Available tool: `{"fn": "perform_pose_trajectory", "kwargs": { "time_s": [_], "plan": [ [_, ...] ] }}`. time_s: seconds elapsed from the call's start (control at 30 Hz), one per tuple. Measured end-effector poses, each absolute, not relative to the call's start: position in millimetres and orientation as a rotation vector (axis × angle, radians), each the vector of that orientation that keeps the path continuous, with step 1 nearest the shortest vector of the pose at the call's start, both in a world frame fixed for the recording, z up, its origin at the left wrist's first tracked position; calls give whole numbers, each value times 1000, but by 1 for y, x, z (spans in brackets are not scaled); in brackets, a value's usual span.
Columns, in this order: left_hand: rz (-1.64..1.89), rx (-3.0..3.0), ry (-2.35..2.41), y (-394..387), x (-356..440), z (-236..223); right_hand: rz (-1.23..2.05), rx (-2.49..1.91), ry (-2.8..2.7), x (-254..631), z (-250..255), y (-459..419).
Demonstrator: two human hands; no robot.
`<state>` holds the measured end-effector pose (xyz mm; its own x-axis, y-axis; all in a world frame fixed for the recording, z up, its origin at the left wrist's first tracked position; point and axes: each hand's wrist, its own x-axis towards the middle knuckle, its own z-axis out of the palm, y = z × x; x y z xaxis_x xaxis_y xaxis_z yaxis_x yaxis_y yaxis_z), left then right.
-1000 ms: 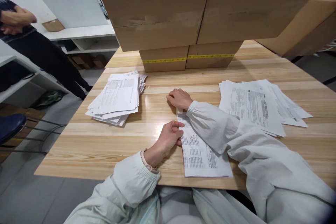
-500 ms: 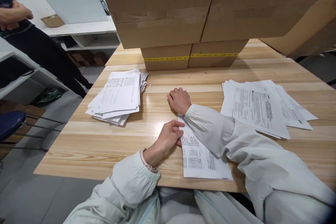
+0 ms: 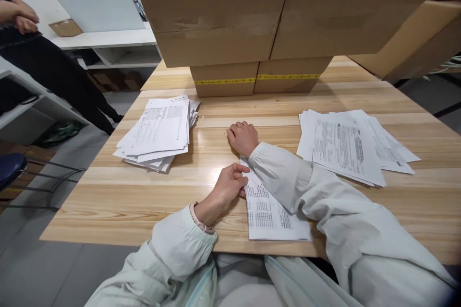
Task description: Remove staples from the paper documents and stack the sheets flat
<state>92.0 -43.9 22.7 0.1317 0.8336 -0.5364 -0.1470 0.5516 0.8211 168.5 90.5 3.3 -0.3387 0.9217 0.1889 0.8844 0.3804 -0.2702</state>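
A folded-looking printed sheet (image 3: 277,218) lies on the wooden table in front of me, lines of dark text facing up. At its left edge my left hand (image 3: 230,182) is closed in a pinch, with some fingertips tucked at the paper's border. My right hand (image 3: 243,138) rests at the far end of the sheet, fingers curled down. Its palm side is hidden, so I cannot make out what, if anything, is under those fingers. The right sleeve covers the upper right part of the sheet.
A stack of printed papers (image 3: 162,127) lies to the left, and fanned papers (image 3: 345,148) lie to the right. Cardboard boxes (image 3: 223,79) with yellow tape stand at the back, larger boxes (image 3: 216,19) above them. A person (image 3: 46,62) stands left beyond the table; a stool (image 3: 12,170) is nearby.
Both hands hold nearly the same pose on the sheet. The view sways slightly, and the right forearm has shifted a little over the paper. The standing person's hands have moved slightly.
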Motion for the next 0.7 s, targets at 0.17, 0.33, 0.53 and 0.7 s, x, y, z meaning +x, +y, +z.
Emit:
{"fn": "perform_pose_trajectory", "kwargs": {
  "time_s": [0.17,0.33,0.53,0.7],
  "plan": [
    [803,694,1206,-48,89,22,384,-1318,-2199,201,39,83],
    [726,672,1101,-54,87,22,360,-1255,-2032,293,72,22],
    [729,798,970,-61,93,30,818,-1924,-1474,396,39,-73],
    [889,1140,1030,-70,100,29,1532,-1581,-1106,370,12,-121]
  ]
}}
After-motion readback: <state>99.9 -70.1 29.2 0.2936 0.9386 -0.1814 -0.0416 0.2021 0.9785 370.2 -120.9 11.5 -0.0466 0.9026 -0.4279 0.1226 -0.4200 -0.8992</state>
